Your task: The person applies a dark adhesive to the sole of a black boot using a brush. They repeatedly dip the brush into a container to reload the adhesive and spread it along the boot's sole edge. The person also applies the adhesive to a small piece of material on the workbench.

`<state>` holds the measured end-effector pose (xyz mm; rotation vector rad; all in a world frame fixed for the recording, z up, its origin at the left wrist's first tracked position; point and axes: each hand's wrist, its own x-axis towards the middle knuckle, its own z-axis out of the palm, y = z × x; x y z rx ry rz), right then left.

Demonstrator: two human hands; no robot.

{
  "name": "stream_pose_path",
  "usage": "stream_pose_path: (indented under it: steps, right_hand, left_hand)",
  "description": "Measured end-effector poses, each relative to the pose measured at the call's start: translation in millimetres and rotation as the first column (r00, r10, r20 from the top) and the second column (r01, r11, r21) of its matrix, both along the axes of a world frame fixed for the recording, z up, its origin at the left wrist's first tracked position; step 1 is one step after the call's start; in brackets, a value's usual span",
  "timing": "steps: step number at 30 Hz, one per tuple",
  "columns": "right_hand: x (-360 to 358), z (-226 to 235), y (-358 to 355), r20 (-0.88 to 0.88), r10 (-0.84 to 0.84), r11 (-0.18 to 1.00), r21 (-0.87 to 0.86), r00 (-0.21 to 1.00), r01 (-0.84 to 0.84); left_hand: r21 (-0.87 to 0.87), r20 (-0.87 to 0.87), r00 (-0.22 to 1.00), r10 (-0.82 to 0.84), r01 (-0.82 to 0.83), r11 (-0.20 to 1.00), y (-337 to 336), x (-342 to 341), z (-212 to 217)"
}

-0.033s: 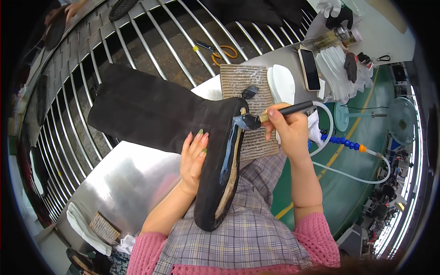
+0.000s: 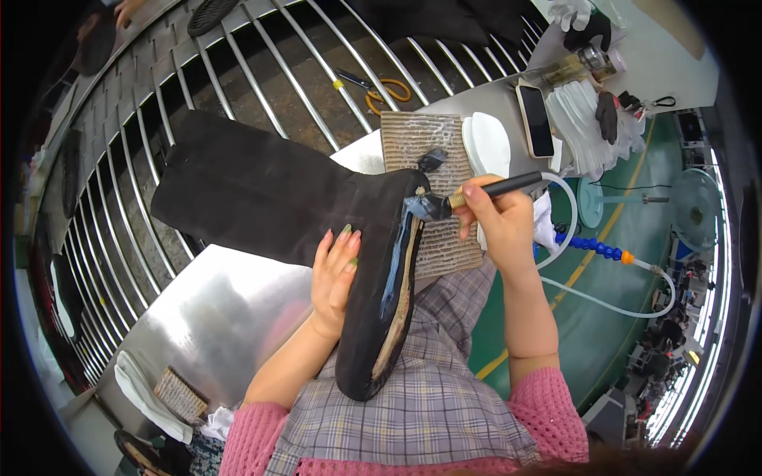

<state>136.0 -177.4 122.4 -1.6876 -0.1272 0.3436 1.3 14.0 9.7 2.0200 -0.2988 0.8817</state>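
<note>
a black boot [image 2: 349, 206] is lying at centre, its shaft pointing to nine o'clock, toe to six. the left hand [image 2: 333, 279] is resting on it, fingers extended; at three o'clock the right hand [image 2: 502, 220] is gripping a brush [image 2: 512, 186], tip touching the heel.

Tall suede-like boot [image 2: 325, 198]: matte black — light blue smear [image 2: 391, 274] along one side
Slim cylindrical brush handle [image 2: 512, 186]: black, brass-toned collar [image 2: 456, 201]
Ribbed rectangular pad [image 2: 452, 244]: brown, striped
Woven cloth apron [image 2: 389, 420]: grey plaid — pale yellow lines
Knitted sleeves [image 2: 548, 412]: pink
Segmented hose [image 2: 591, 247]: blue, orange tip [image 2: 628, 257]
</note>
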Motion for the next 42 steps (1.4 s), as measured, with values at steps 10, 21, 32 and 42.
stream_pose_path:
  steps: [10, 21, 32, 42]
  right_hand:
    - [7.4, 22.3, 9.2, 0.549, 0.263, 0.929, -0.367, 0.794, -0.054]
    - [0.2, 48.9, 17.0, 0.394, 0.412, 0.839, -0.515, 0.822, -0.174]
    - [-3.2, 38.1, 8.1, 0.395, 0.363, 0.890, -0.414, 0.844, -0.190]
    - [-8.5, 37.6, 0.2, -0.075, 0.207, 0.977, -0.037, 0.975, -0.210]
  left_hand:
    - [0.019, -0.021, 1.000, -0.001, 0.002, 1.000, -1.7, 2.7, 6.0]
    - [0.044, -0.029, 0.999, 0.016, -0.015, 0.999, -2.3, 2.7, 3.5]
    - [0.054, -0.027, 1.000, 0.001, 0.001, 0.999, -3.1, 3.6, -3.5]
    - [0.116, -0.065, 0.998, -0.006, 0.014, 0.993, -2.2, 3.3, -10.9]
